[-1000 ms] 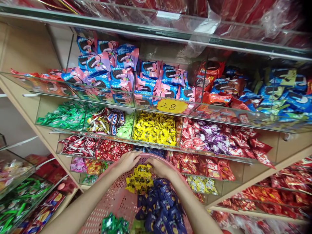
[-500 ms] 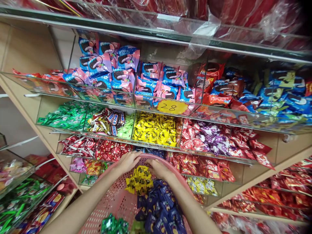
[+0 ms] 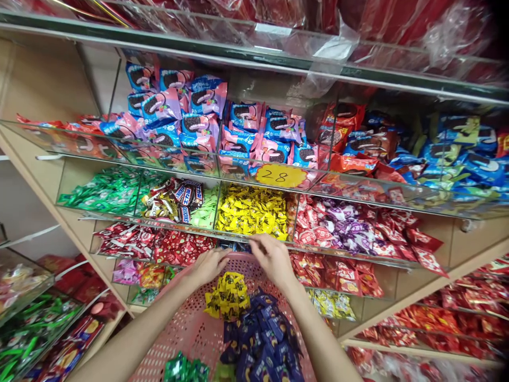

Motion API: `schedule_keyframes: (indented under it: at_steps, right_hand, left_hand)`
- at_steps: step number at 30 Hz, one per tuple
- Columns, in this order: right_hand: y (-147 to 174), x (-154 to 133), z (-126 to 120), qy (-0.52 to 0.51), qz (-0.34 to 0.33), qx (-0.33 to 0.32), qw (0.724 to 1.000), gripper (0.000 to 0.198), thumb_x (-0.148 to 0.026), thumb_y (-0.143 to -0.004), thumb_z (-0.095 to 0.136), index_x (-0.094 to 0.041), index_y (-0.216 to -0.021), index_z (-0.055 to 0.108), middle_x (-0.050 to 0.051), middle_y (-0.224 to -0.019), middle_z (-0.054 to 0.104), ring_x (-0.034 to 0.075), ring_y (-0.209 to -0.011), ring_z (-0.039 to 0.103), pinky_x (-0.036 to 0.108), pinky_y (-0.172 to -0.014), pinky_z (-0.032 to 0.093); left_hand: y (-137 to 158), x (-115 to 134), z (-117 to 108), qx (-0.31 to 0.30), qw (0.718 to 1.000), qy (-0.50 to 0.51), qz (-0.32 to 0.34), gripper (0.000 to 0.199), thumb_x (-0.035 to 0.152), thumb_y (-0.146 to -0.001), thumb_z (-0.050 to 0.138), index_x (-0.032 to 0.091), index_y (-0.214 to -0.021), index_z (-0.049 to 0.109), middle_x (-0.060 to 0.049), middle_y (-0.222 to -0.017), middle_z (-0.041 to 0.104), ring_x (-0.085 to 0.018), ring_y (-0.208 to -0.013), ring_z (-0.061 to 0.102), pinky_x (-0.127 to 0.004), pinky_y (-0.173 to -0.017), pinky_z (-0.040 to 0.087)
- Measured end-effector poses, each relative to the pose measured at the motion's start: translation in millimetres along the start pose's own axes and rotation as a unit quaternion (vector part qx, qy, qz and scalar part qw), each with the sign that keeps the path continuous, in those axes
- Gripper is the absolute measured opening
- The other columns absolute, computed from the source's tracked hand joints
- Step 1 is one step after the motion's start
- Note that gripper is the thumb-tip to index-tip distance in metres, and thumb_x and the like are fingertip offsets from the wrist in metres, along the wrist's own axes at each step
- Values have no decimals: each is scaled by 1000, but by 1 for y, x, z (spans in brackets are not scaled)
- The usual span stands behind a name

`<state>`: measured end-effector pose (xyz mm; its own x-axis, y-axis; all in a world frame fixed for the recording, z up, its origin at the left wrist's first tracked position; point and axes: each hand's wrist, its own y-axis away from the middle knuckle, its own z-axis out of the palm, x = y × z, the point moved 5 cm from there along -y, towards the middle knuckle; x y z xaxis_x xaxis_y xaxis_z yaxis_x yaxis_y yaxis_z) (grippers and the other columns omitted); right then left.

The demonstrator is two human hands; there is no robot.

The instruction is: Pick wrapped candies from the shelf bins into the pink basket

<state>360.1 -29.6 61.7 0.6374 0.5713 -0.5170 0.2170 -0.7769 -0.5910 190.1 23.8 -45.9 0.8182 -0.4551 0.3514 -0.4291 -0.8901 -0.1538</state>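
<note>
A pink perforated plastic basket [image 3: 186,313] is in front of me at the bottom. It holds a small heap of yellow-wrapped candies [image 3: 227,297], many dark blue packets [image 3: 262,334] and some green-wrapped candies [image 3: 185,367]. My left hand [image 3: 209,264] is closed at the basket's far rim. Above that rim, my right hand [image 3: 273,260] is open with bent fingers, and I see nothing held in it. Its fingertips are at the lower front edge of a shelf compartment full of yellow-wrapped candies [image 3: 252,209].
Clear-fronted shelves [image 3: 159,220] rise before me. Blue and pink cookie packets [image 3: 199,122] fill the upper one, beside a yellow price tag [image 3: 281,174]. Green candies [image 3: 105,191], Snickers bars [image 3: 186,196] and purple candies [image 3: 350,223] flank the yellow ones. More bins stand at lower left and right.
My right hand has risen from over the basket to the lower edge of the yellow candy compartment. My left hand has stayed at the rim.
</note>
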Motion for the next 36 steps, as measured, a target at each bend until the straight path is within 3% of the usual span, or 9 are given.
schedule_keyframes:
  at_steps: [3,6,12,24,29,33,36]
  right_hand:
    - [-2,16,-21,82,58,82,992,28,-28,-86,39,-20,-107,55,8,-97,59,19,-83,55,29,-72,41]
    - [-3,26,-32,160,105,99,976,31,-27,-86,38,-19,-113,50,10,-103,56,21,-86,55,31,-71,42]
    - [-8,25,-32,238,162,54,956,27,-26,-85,41,-18,-108,52,12,-98,58,21,-85,57,30,-70,41]
    - [-19,16,-32,325,192,-31,926,27,-22,-86,38,-20,-110,50,9,-98,60,20,-86,60,27,-65,42]
    - [-21,22,-31,298,185,-11,937,32,-19,-84,39,-19,-115,47,10,-103,59,21,-84,60,29,-65,42]
    - [-20,30,-34,210,140,67,965,35,-21,-82,43,-18,-116,48,10,-105,58,20,-88,57,29,-70,42]
    - [-19,32,-39,97,94,142,981,32,-26,-82,45,-18,-112,52,8,-98,59,16,-74,55,28,-68,43]
  left_hand:
    - [0,0,0,8,1000,-7,3,41,40,-87,33,28,-122,48,-3,-114,58,-18,-104,53,-28,-87,41]
    - [0,0,0,6,1000,-7,-2,40,39,-86,33,28,-122,48,-3,-114,59,-18,-103,54,-28,-87,41]
    - [3,3,-2,9,1000,-5,-9,40,39,-87,33,28,-122,48,-4,-112,59,-18,-101,54,-28,-84,41]
    - [4,5,-3,13,999,-28,-13,41,38,-87,32,26,-123,48,-5,-113,58,-19,-99,55,-27,-79,43]
    - [6,5,-3,17,999,-29,-14,41,38,-87,32,26,-123,47,-5,-116,57,-18,-100,55,-27,-80,43]
    - [5,5,-3,21,999,-41,-17,41,38,-87,32,25,-122,48,-6,-116,57,-19,-100,55,-28,-80,43]
    - [4,4,-2,18,999,-42,-27,41,38,-87,33,24,-122,49,-6,-117,57,-19,-101,55,-28,-81,43]
